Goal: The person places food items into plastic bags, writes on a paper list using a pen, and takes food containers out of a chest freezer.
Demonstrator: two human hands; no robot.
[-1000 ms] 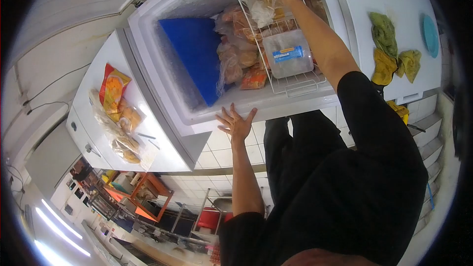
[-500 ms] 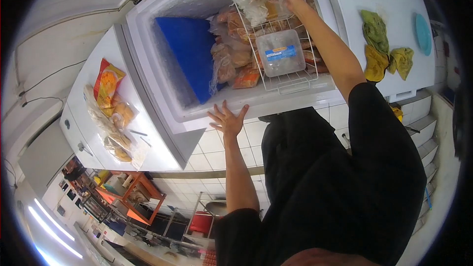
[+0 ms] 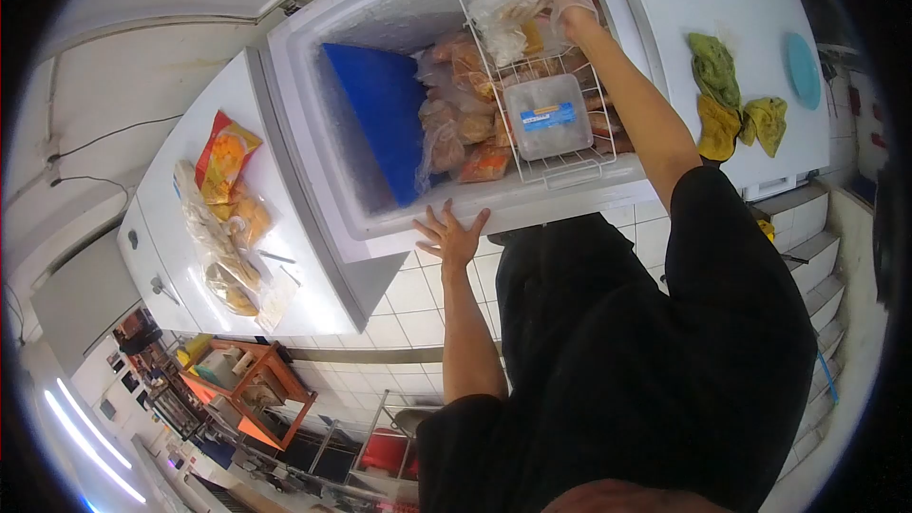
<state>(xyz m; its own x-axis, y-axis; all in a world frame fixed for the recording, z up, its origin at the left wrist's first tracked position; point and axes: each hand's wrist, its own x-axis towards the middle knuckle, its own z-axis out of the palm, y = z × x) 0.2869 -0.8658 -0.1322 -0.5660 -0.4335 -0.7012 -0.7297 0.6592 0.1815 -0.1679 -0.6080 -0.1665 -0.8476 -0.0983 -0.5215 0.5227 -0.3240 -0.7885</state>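
My right hand (image 3: 574, 15) reaches to the far end of a white wire basket (image 3: 543, 174) in an open chest freezer (image 3: 353, 220). Its fingers are closed on a clear plastic bag (image 3: 508, 19) of pale food, and some of the film covers the hand. A clear lidded plastic container (image 3: 549, 138) with a blue label sits in the near part of that basket. My left hand (image 3: 456, 239) is spread at the freezer's near rim, its fingers apart and holding nothing. Bagged frozen food (image 3: 445, 123) lies beneath and beside the basket, next to a blue panel (image 3: 375, 123).
On the white lid at left lie a red and yellow packet (image 3: 223, 157) and plastic bags of food (image 3: 223, 271). Green and yellow cloths (image 3: 714, 71) and a turquoise plate (image 3: 803, 69) are on the right-hand surface. An orange cart (image 3: 252, 389) stands farther off at lower left.
The view has shifted slightly, so the freezer appears a little lower and farther right. My right hand stays at the bag, and my left hand remains spread at the rim.
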